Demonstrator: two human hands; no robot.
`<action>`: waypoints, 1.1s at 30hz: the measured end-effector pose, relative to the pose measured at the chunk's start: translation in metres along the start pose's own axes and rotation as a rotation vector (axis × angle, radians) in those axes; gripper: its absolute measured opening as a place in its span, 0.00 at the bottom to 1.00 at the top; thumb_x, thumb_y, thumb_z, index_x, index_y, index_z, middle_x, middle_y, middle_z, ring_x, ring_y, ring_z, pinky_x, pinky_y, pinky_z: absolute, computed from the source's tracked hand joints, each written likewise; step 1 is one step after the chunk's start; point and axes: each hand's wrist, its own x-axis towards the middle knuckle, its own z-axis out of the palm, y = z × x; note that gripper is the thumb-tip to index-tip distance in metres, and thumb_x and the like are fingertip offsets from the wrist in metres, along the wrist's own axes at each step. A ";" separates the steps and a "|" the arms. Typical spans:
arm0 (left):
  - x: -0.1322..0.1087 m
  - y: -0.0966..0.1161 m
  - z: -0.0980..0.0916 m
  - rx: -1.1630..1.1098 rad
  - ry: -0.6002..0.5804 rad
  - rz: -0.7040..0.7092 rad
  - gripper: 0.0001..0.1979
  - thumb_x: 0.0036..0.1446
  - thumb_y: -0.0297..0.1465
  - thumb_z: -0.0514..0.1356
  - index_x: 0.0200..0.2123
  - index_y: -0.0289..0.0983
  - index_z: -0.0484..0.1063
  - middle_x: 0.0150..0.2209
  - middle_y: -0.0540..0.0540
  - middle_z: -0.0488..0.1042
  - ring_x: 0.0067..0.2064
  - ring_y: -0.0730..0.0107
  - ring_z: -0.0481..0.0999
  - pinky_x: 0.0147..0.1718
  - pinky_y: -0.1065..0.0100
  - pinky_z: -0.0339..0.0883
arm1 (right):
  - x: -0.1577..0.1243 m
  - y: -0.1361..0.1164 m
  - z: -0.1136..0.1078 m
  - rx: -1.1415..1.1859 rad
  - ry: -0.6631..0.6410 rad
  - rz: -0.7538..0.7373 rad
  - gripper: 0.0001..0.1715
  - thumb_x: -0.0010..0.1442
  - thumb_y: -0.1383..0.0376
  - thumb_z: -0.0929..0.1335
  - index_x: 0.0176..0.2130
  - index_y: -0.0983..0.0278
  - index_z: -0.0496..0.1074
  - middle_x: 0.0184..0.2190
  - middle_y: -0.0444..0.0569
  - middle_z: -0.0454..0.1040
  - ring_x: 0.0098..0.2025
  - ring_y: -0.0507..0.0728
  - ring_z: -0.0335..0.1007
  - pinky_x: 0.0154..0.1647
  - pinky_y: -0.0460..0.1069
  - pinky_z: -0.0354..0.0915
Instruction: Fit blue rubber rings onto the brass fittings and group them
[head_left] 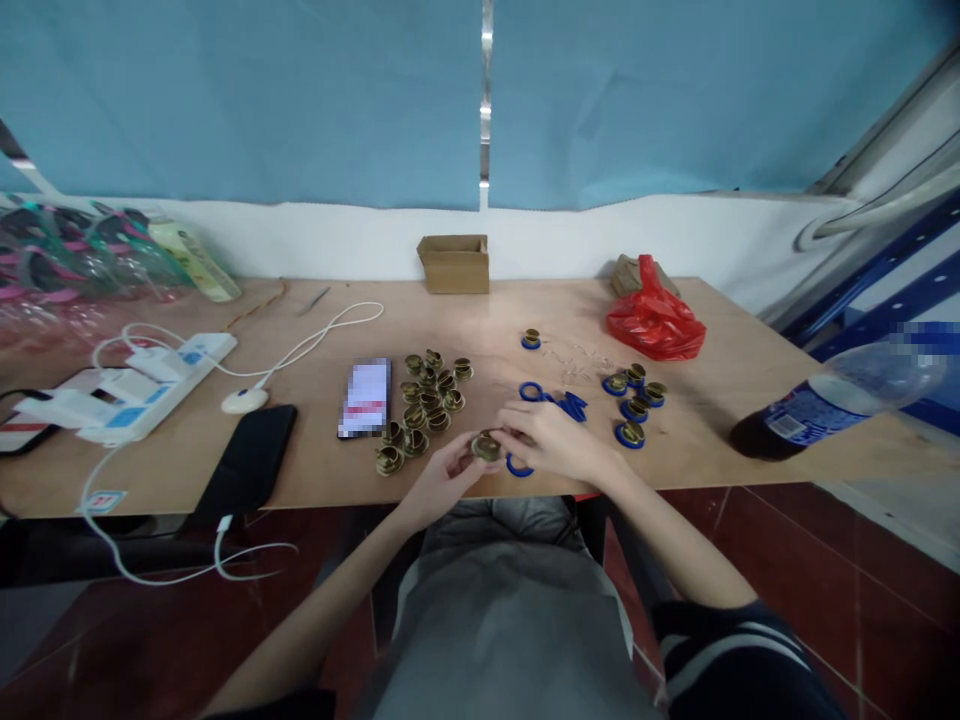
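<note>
Hands meet at the middle of the table's (pixel 720 330) near edge in the head view. Our left hand (pixel 442 475) and right hand (pixel 551 440) are together, the fingertips of both pinched on one brass fitting (pixel 486 447). A blue ring (pixel 517 467) lies on the wood just under the right fingers.

We judge the fitting handles best held level over a flat ring and pressed evenly. Tilted, it would likely jam or skid.

A heap of bare fittings (pixel 427 400) sits mid-table, with spare rings (pixel 555 400) beside it. Ringed fittings (pixel 634 405) lie nearer the right edge. A cardboard box (pixel 454 263) stands at the far edge and a red bag (pixel 654 320) toward the far right corner. A bottle (pixel 825 405) lies on the right edge, and a power strip (pixel 161 385) and black phone (pixel 251 460) are toward the left. Blue sheeting (pixel 300 100) hangs behind, and red floor tiles (pixel 825 560) show below.
</note>
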 end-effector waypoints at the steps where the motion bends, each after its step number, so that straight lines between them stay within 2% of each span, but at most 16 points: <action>1: 0.000 0.000 0.000 0.021 -0.015 0.006 0.22 0.60 0.42 0.68 0.53 0.35 0.75 0.53 0.39 0.80 0.53 0.54 0.81 0.58 0.54 0.74 | -0.006 0.002 0.008 0.054 0.024 0.025 0.13 0.71 0.67 0.64 0.33 0.65 0.71 0.28 0.45 0.72 0.29 0.52 0.65 0.32 0.46 0.56; 5: 0.000 0.001 0.000 0.028 -0.037 -0.006 0.21 0.60 0.39 0.67 0.53 0.35 0.76 0.54 0.38 0.80 0.54 0.54 0.81 0.57 0.54 0.74 | -0.024 0.013 0.031 0.258 0.125 0.136 0.12 0.71 0.63 0.66 0.35 0.64 0.74 0.26 0.44 0.74 0.26 0.51 0.67 0.29 0.45 0.59; 10: -0.001 0.000 -0.003 -0.039 0.036 -0.052 0.23 0.59 0.36 0.67 0.56 0.37 0.72 0.54 0.39 0.80 0.55 0.55 0.80 0.55 0.53 0.76 | -0.034 0.009 0.034 0.254 0.162 0.291 0.14 0.73 0.59 0.62 0.43 0.62 0.74 0.30 0.45 0.78 0.26 0.52 0.69 0.27 0.45 0.61; 12: -0.002 0.000 -0.002 -0.065 0.058 -0.063 0.23 0.60 0.36 0.67 0.56 0.37 0.70 0.53 0.39 0.80 0.54 0.55 0.81 0.55 0.52 0.76 | -0.038 0.004 0.031 0.155 0.112 0.339 0.13 0.73 0.59 0.62 0.45 0.62 0.73 0.31 0.46 0.78 0.28 0.53 0.72 0.29 0.46 0.62; 16: -0.002 0.000 -0.001 -0.088 0.086 -0.072 0.24 0.60 0.36 0.66 0.57 0.36 0.68 0.52 0.39 0.81 0.51 0.56 0.83 0.55 0.51 0.76 | -0.048 -0.002 0.030 -0.169 -0.125 0.395 0.15 0.68 0.55 0.68 0.45 0.65 0.72 0.38 0.56 0.81 0.38 0.62 0.78 0.34 0.49 0.63; 18: -0.002 0.000 0.000 -0.071 0.092 -0.075 0.24 0.59 0.35 0.67 0.57 0.37 0.68 0.53 0.39 0.80 0.52 0.56 0.83 0.56 0.51 0.75 | -0.051 -0.003 0.033 -0.223 -0.194 0.420 0.17 0.67 0.55 0.69 0.47 0.66 0.71 0.39 0.58 0.81 0.41 0.64 0.78 0.35 0.49 0.63; 21: -0.002 0.000 0.000 -0.033 0.099 -0.069 0.23 0.59 0.35 0.67 0.56 0.37 0.69 0.55 0.39 0.79 0.55 0.55 0.81 0.56 0.52 0.75 | -0.052 -0.002 0.036 -0.196 -0.218 0.432 0.15 0.67 0.58 0.70 0.47 0.66 0.70 0.38 0.57 0.81 0.41 0.63 0.79 0.35 0.49 0.62; 25: -0.001 0.001 0.000 -0.009 0.086 -0.047 0.22 0.58 0.35 0.67 0.54 0.36 0.71 0.54 0.38 0.80 0.56 0.53 0.80 0.56 0.52 0.75 | -0.054 0.001 0.032 -0.110 -0.094 0.466 0.15 0.67 0.57 0.69 0.46 0.65 0.69 0.33 0.51 0.78 0.32 0.59 0.75 0.30 0.48 0.59; 29: -0.002 0.003 -0.001 0.021 0.069 -0.066 0.21 0.58 0.36 0.67 0.53 0.36 0.72 0.51 0.39 0.81 0.54 0.54 0.81 0.54 0.53 0.76 | -0.059 0.001 0.031 0.192 0.175 0.492 0.16 0.66 0.54 0.69 0.47 0.62 0.68 0.21 0.37 0.63 0.22 0.52 0.62 0.26 0.47 0.54; 31: -0.002 0.004 -0.002 0.028 0.063 -0.076 0.21 0.58 0.35 0.67 0.53 0.36 0.73 0.51 0.39 0.81 0.54 0.54 0.81 0.54 0.54 0.76 | -0.059 -0.001 0.036 0.339 0.299 0.494 0.18 0.65 0.52 0.70 0.46 0.61 0.68 0.20 0.35 0.57 0.21 0.51 0.56 0.25 0.46 0.53; 33: -0.003 0.005 -0.002 0.032 0.048 -0.080 0.21 0.58 0.35 0.67 0.53 0.36 0.73 0.51 0.40 0.82 0.53 0.55 0.81 0.55 0.54 0.76 | -0.058 -0.003 0.045 0.442 0.363 0.479 0.20 0.63 0.51 0.71 0.47 0.61 0.68 0.21 0.34 0.55 0.21 0.50 0.52 0.24 0.46 0.52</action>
